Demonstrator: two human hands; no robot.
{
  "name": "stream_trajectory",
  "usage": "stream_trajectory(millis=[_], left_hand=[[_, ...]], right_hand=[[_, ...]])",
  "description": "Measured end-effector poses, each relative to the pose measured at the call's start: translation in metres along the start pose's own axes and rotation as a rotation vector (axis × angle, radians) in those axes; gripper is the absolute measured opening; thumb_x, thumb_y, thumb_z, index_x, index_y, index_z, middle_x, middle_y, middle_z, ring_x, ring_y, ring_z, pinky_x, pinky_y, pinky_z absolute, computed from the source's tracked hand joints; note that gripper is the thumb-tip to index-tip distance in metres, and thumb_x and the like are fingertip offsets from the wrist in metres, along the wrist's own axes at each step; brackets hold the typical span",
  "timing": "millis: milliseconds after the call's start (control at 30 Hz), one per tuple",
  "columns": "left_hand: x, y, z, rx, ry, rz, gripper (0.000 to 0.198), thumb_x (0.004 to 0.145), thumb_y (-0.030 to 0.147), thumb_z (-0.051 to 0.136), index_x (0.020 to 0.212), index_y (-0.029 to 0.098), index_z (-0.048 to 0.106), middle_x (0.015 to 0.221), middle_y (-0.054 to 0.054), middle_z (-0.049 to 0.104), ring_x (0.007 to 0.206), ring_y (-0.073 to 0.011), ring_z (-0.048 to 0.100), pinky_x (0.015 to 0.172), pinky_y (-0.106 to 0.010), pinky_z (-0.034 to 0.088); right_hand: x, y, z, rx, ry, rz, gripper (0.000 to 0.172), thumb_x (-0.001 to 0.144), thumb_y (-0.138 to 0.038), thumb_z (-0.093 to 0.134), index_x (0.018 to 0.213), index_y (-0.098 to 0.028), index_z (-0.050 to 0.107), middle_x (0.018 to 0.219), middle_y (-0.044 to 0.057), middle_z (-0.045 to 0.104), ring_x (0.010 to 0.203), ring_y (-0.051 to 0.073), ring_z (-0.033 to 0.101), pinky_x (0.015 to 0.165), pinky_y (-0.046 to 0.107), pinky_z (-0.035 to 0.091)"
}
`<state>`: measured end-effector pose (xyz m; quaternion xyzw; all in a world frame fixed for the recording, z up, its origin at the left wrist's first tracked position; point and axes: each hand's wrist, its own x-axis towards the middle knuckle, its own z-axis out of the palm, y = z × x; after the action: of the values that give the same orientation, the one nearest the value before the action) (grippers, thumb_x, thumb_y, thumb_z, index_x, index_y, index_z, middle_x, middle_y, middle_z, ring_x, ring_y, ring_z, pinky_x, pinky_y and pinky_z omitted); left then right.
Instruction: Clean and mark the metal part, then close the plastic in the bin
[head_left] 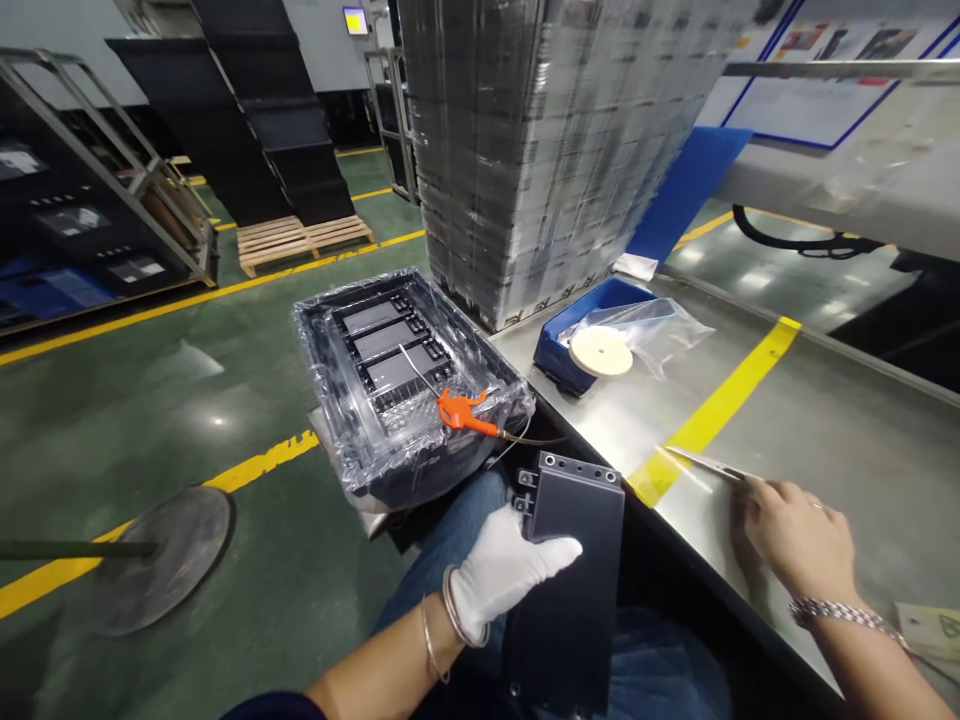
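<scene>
My left hand (501, 575), in a white glove, grips a dark flat metal part (574, 570) over my lap, thumb across its face. The part stands nearly upright with small holes along its top edge. My bare right hand (795, 535) rests on the steel table (840, 430) with its fingers curled round a thin metal tool (709, 464) that points left toward a yellow tape stripe (720, 405). A watch sits on that wrist.
A plastic-wrapped black tray (352, 400) of dark parts stands left of the table, an orange air gun (459, 412) lying on it. A blue bin (592, 310) holds a bag and a cream disc (601, 351). A tall stack of wrapped trays (540, 140) rises behind.
</scene>
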<state>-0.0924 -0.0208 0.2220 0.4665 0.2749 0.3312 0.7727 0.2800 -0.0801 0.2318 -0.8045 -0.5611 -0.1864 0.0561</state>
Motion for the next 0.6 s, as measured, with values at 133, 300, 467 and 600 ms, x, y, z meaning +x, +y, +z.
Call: stream_trajectory(millis=[133,300,467,600], left_hand=[[0.0,0.0,-0.003,0.019,-0.032,-0.002,0.04,0.076,0.025,0.068,0.114,0.013,0.064,0.115,-0.008,0.065,0.106,-0.0209,0.062,0.096,-0.03,0.049],[-0.002,0.003,0.005,0.023,-0.049,-0.051,0.034,0.077,0.024,0.065,0.11,0.015,0.068,0.117,-0.006,0.065,0.105,-0.0203,0.063,0.094,-0.028,0.05],[-0.008,0.004,0.008,-0.119,-0.034,-0.115,0.036,0.073,0.028,0.072,0.105,0.011,0.07,0.11,-0.01,0.067,0.099,-0.0223,0.065,0.087,-0.029,0.052],[-0.003,-0.009,-0.001,-0.574,-0.004,-0.379,0.038,0.073,0.039,0.076,0.094,0.007,0.072,0.087,-0.012,0.07,0.075,-0.0195,0.067,0.077,-0.028,0.055]], right_hand=[[-0.006,-0.019,-0.02,-0.082,-0.149,0.082,0.004,0.085,-0.007,0.07,0.088,-0.009,0.072,0.079,0.011,0.054,0.074,0.019,0.049,0.062,0.025,0.021],[-0.009,-0.041,-0.04,-0.096,-0.353,0.178,0.007,0.088,-0.001,0.063,0.093,-0.002,0.068,0.096,0.014,0.055,0.09,0.027,0.05,0.069,0.028,0.027],[-0.013,-0.05,-0.054,0.064,-0.437,0.468,0.011,0.086,-0.007,0.057,0.096,-0.003,0.061,0.085,0.013,0.055,0.074,0.022,0.052,0.059,0.024,0.029],[-0.038,-0.062,-0.063,0.267,-0.37,0.65,0.033,0.078,-0.034,0.034,0.082,-0.007,0.053,0.076,0.013,0.052,0.063,0.018,0.05,0.058,0.025,0.036]])
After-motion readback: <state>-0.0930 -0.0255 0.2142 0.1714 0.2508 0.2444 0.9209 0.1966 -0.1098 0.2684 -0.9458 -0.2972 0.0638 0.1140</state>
